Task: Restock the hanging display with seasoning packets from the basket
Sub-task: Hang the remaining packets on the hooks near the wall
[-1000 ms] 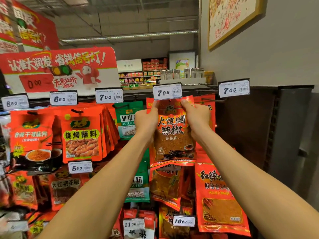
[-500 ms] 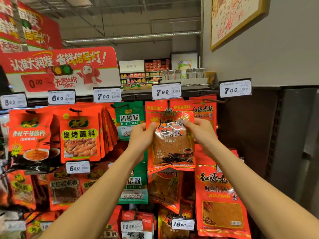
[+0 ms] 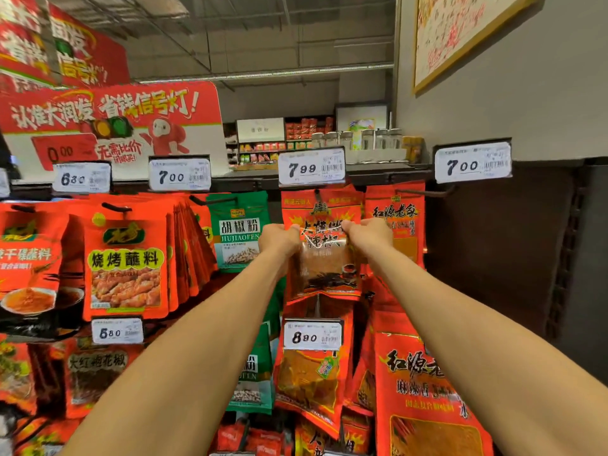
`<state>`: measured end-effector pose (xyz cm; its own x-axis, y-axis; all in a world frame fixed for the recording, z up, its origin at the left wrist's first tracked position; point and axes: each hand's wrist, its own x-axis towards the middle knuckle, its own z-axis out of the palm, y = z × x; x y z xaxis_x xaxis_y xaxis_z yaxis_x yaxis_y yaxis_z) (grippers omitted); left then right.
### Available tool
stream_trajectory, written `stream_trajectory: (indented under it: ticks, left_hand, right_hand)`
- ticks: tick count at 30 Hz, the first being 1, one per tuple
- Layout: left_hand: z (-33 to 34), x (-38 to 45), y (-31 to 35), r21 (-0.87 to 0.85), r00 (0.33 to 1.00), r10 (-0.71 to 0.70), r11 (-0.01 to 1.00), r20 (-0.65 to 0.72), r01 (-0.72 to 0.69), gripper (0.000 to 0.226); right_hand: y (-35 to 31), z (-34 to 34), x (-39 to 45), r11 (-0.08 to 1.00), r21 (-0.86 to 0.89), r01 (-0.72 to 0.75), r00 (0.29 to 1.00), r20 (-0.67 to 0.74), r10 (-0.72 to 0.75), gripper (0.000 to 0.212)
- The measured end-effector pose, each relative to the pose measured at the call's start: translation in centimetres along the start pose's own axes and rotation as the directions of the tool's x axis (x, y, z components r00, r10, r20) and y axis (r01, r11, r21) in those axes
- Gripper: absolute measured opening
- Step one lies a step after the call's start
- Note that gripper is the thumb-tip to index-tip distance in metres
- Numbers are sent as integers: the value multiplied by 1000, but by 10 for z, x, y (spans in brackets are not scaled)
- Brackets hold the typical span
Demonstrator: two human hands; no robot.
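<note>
Across the far wall, a hanging display (image 3: 388,174) of seasoning packets on pegs, rows stacked one above another, price tags clipped along the rails. Above its left half, a big red promotional sign (image 3: 108,123) with white lettering. Far right, bare dark panel (image 3: 493,251) beneath a pale wall. On the left pegs, thick bunches of orange-red packets (image 3: 125,261); just right of them, a green pepper packet (image 3: 238,230); further right, a red packet with black brush lettering (image 3: 396,218), hung just beside the middle column.

Middle column, under the 7.99 tag (image 3: 311,166): red chili packet (image 3: 324,255) hanging on its peg, top edge just below the tag, clear window showing reddish powder, front film crumpled between the two grips. Below it, the 8.80 tag (image 3: 312,335) and another red packet.

Left hand (image 3: 279,236) closed, fingers curled, pinching the chili packet at its upper left edge. Right hand (image 3: 370,233) likewise closed, pinching the upper right edge. Both forearms stretched up from the near bottom corners toward the packet. Basket not in view.
</note>
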<state>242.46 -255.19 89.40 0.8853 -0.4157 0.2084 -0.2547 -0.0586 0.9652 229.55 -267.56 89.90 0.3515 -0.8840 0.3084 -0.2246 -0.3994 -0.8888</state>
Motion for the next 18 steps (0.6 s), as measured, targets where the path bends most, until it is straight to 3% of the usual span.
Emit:
stream_trajectory:
  ticks: [5,10,14,18]
  left_hand:
    - [14,32,-7,133,995,73,989,-75,-62,36]
    - [3,22,-7,143,999,52,989,-15,-50,33]
    - [-33,-8,-1,228,988,154,962,15,-154,15]
    - [-78,-55,10,55,978,128,989,163,-139,18]
  right_hand:
    - [3,16,32,996,-81,-26,999,33,29,61]
    - [3,6,23,991,87,-100,991,102,91,30]
    - [-4,-20,-8,997,-66,40,999,23,-39,32]
    - [-12,-48,-64,982,188,-19,985,173,-14,17]
